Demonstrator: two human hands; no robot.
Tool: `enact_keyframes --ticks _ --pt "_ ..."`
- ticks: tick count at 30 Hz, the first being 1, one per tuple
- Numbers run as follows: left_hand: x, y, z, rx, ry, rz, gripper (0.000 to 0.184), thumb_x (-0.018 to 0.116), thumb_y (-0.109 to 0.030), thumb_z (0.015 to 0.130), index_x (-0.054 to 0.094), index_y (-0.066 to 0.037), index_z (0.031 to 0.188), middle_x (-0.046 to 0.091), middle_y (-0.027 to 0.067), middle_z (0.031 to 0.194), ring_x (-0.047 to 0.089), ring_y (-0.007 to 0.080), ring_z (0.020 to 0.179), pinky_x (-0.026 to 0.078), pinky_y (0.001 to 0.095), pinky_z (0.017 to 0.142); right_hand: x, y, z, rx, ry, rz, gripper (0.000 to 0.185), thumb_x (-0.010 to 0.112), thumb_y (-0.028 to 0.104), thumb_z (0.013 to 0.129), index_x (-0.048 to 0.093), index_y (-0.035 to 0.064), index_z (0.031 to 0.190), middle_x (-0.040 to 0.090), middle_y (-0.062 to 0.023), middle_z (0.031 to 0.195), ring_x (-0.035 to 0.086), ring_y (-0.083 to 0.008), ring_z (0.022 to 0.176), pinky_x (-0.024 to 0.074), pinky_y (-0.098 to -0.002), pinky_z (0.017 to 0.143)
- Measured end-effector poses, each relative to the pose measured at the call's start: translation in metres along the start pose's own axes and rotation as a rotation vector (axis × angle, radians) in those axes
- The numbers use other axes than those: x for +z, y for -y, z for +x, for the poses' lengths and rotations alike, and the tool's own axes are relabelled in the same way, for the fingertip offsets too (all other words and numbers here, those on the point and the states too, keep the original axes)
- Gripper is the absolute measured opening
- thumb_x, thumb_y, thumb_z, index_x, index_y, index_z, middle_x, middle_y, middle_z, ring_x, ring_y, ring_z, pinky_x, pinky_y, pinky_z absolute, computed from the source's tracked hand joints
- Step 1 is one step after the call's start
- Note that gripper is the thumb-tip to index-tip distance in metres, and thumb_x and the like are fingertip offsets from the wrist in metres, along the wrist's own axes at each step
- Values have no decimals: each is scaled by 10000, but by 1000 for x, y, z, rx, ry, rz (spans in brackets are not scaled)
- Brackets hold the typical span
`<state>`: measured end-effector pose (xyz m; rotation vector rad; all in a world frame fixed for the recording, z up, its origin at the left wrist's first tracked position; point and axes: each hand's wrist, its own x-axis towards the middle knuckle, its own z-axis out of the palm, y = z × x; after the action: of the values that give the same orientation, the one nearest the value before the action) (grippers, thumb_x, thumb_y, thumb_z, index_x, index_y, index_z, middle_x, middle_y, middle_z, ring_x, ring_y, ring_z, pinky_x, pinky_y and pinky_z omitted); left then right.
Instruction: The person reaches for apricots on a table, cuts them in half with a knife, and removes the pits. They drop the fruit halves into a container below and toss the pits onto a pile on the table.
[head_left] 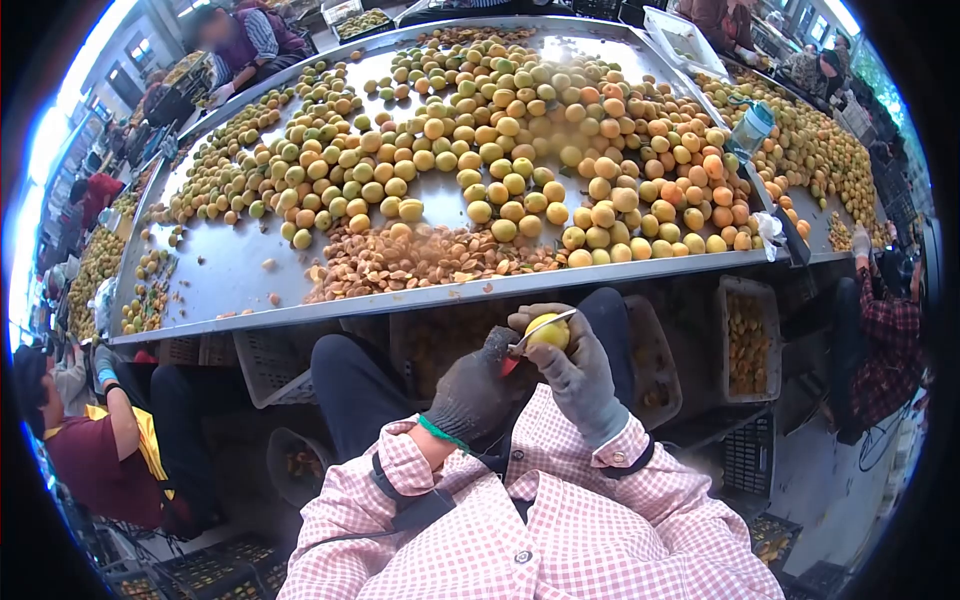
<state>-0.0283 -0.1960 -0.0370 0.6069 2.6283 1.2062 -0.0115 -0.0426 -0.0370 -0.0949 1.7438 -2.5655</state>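
Above my lap, in front of the table edge, my two gloved hands meet. My left hand (470, 393), in a dark grey glove with a green cuff, is closed round a small knife (557, 319) whose red handle shows between the fingers. Its thin blade lies across a yellow-green apricot (549, 335). My right hand (578, 382), in a lighter grey glove, has its fingers wrapped round this apricot. How deep the blade sits cannot be made out.
A metal table (400, 301) bears many apricots (520, 120) and a heap of brown pits (420, 262). Below stand a crate of fruit halves (748, 340), a white basket (270, 365) and a bucket (297, 468). A blue-lidded bottle (752, 127) stands right. Other people sit on both sides.
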Motion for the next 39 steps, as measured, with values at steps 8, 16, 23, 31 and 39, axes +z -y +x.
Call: enact_keyframes --ticks 8,16,23,31,39 --pt "10 1 -7 -38 -49 -290 367 639 -256 857 428 -89 1107 631 228 854 601 451 828 474 483 632 9 4 8 -71 -82 283 436 523 343 953 440 11 1224 602 -100 959 585 -126 772 495 -257 765" --pt "15 -1 -15 -98 -177 -5 370 646 -285 843 447 -118 1106 644 196 843 620 429 762 483 492 611 10 -16 7 41 -137 568 422 563 248 937 489 23 1286 613 -84 1086 594 -145 928 506 -301 813" --pt "27 44 -29 -135 -90 -121 368 691 -191 818 466 -74 1084 632 165 831 651 345 762 499 403 631 -23 -10 12 176 -165 665 336 464 265 984 499 60 1249 591 -107 1134 580 -161 850 477 -265 718" --pt "-10 18 -3 -49 -138 -383 394 724 -182 794 465 -80 1073 610 140 871 636 299 800 495 379 689 -23 -11 10 441 -10 672 300 491 360 962 550 97 1095 592 -38 896 540 -128 659 407 -193 506" --pt "-15 4 3 18 -30 -374 625 805 -270 713 438 -105 1191 615 123 1031 644 272 928 507 356 794 -8 -31 -1 402 -129 331 312 559 367 917 582 74 1020 608 -69 965 609 -167 850 510 -279 720"
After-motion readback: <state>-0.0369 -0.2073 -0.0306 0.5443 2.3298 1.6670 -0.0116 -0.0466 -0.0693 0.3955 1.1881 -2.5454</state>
